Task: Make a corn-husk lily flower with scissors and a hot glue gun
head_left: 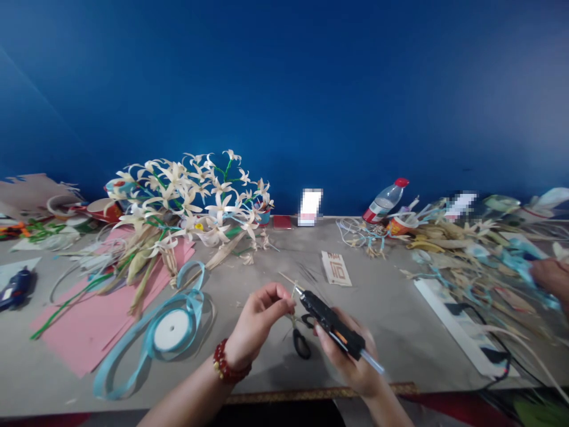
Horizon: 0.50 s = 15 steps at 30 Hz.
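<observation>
Black glue gun [332,324] gripped in my right hand [351,362], nozzle touching the pale straw strip [290,281] my left hand [260,320] pinches.

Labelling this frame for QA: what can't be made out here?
- Piece pinched in the left hand: head view, too small, fingers cover it.
- Glue gun grip and trigger: hidden inside the right hand.
- Scissors: blades hidden behind the gun and hands.
- Another person's hand: cut off by the right edge.
- Two items by the blue wall: blurred out.
</observation>
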{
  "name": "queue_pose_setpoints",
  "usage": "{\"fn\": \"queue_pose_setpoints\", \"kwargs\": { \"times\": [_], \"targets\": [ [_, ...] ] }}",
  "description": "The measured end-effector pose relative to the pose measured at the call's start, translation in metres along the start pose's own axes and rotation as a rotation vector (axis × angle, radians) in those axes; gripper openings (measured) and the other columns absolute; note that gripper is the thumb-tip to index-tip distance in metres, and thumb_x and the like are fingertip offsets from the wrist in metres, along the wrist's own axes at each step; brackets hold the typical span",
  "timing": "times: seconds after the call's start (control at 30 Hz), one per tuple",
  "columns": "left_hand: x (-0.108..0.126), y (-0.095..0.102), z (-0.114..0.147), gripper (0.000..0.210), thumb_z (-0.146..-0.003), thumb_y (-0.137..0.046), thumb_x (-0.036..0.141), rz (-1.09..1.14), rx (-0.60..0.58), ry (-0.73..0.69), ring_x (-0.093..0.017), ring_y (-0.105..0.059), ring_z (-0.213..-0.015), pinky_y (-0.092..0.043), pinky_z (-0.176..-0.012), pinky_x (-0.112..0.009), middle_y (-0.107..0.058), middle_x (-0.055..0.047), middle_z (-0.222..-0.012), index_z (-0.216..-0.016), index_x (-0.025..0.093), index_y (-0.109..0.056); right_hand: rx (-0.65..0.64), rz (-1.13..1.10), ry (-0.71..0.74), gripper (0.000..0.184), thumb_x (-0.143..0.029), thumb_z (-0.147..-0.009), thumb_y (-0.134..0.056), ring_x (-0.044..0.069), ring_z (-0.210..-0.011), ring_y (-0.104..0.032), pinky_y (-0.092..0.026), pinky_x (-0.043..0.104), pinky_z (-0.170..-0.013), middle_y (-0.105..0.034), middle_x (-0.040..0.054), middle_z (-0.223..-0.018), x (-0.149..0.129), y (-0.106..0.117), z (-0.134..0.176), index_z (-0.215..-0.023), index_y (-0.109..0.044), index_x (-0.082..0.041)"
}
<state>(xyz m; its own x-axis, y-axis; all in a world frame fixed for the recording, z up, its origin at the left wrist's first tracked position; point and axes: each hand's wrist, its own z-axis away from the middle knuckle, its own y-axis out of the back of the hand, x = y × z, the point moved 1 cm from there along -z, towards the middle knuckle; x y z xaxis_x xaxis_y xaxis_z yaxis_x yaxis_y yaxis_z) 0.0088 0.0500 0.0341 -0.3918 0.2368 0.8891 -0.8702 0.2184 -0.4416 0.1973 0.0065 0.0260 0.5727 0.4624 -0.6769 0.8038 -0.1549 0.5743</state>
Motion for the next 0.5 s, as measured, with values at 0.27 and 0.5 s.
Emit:
{"fn": "queue_pose_setpoints", "kwargs": {
  "times": [0.27,0.5],
  "targets": [
    [0.0000,0.0014,0.0012,0.016,-0.081,-0.073,0.027,0.005,-0.010,0.002,-0.013,-0.051,-0.072,-0.041,-0.074,-0.025,-0.059,-0.001,-0.074,-0.076,0.015,-0.063,-0.009,-0.018,0.039,0.005,-0.020,-0.091,-0.055,0.017,-0.062,-0.066,-0.050,0.027,-0.060,-0.066,-0.0011,-0.070,0.0016,0.0001,-0.0010,-0.088,-0.056,-0.025],
    [0.0006,0.0009,0.0045,0.017,-0.081,-0.073,0.027,0.008,-0.004,0.015,-0.013,-0.050,-0.074,-0.040,-0.074,-0.025,-0.059,-0.001,-0.074,-0.076,0.015,-0.062,-0.039,0.026,-0.011,0.011,-0.027,-0.092,-0.055,0.017,-0.055,-0.064,-0.049,0.026,-0.056,-0.064,-0.0012,-0.063,0.0060,-0.0036,0.0018,-0.082,-0.056,-0.023]
  ]
}}
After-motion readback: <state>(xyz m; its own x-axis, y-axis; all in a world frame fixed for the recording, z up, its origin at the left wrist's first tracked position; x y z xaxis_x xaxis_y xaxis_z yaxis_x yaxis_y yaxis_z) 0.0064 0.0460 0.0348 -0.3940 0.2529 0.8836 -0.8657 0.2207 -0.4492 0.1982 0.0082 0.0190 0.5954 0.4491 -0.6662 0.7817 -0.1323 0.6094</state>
